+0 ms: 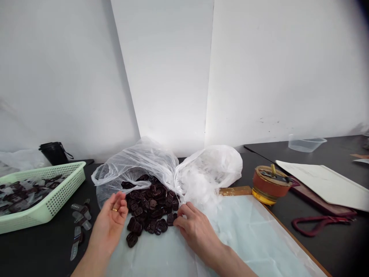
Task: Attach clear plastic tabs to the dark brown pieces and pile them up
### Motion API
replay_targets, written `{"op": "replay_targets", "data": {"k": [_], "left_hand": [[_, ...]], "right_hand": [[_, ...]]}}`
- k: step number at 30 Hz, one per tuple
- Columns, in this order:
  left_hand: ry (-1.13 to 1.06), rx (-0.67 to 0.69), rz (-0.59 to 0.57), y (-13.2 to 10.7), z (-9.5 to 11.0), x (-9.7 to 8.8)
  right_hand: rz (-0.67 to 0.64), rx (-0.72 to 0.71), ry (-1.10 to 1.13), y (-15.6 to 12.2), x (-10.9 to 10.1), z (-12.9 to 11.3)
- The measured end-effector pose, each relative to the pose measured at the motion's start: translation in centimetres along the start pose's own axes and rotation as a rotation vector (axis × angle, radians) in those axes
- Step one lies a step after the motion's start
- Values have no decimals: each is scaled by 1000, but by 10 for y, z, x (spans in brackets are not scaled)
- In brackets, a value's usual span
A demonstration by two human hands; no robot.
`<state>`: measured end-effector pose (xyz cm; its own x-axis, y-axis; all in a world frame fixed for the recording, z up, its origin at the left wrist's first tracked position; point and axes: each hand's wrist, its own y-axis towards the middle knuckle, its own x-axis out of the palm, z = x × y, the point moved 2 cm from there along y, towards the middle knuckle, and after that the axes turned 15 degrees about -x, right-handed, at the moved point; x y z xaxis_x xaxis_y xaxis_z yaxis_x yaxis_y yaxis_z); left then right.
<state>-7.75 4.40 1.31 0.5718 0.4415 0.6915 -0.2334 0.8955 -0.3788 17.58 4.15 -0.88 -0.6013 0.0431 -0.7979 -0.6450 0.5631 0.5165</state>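
A pile of small dark brown plastic pieces, buckle-like in shape, spills from the mouth of a clear plastic bag onto a pale sheet. At the pile's left edge, my left hand is turned palm up, its fingers loosely curled and apart, with nothing in it. My right hand reaches to the pile's right edge with fingertips pinched together beside the dark pieces; what lies between them is hidden. Just beyond it, a second bag holds white translucent strips.
Left stands a pale green basket of clear-and-brown assembled pieces, several more lying beside it. A black cup is behind. To the right are a round amber container, an open notebook, dark red scissors and a clear tub.
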Motion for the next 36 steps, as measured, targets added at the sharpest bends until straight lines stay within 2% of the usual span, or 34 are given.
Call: {"op": "replay_targets", "data": {"k": [2,5,7,9,11,12,16,19,23,30,36], "left_hand": [[109,-26,-31,-5,-16,6],[469,-27,-124,-17,-39,16],[724,-32,-242,-25,-53,20],[939,-43,-411,-32,-67,23],[1060,-53,-521,-38,-78,25],[1093,-51,-534,-40,-81,25],[1208,-69,-442,-45,-87,29],[1247,-80,-433,-48,-86,31],[1222,-101,-468,-47,-86,29],[1041,-358,-607,-45,-95,18],[1022,-421,-608,-48,-101,18]], "right_hand": [[154,124,265,1,-5,1],[367,393,757,1,-9,2],[445,492,992,2,-10,1],[491,527,1117,3,-10,-1],[513,557,1171,3,-9,-3],[515,572,1193,3,-8,-4],[501,607,1264,0,-4,-7],[488,611,1318,-1,-1,-9],[494,567,1372,-1,-1,-13],[455,507,1338,3,-7,-19],[487,459,1214,4,-11,-24]]}}
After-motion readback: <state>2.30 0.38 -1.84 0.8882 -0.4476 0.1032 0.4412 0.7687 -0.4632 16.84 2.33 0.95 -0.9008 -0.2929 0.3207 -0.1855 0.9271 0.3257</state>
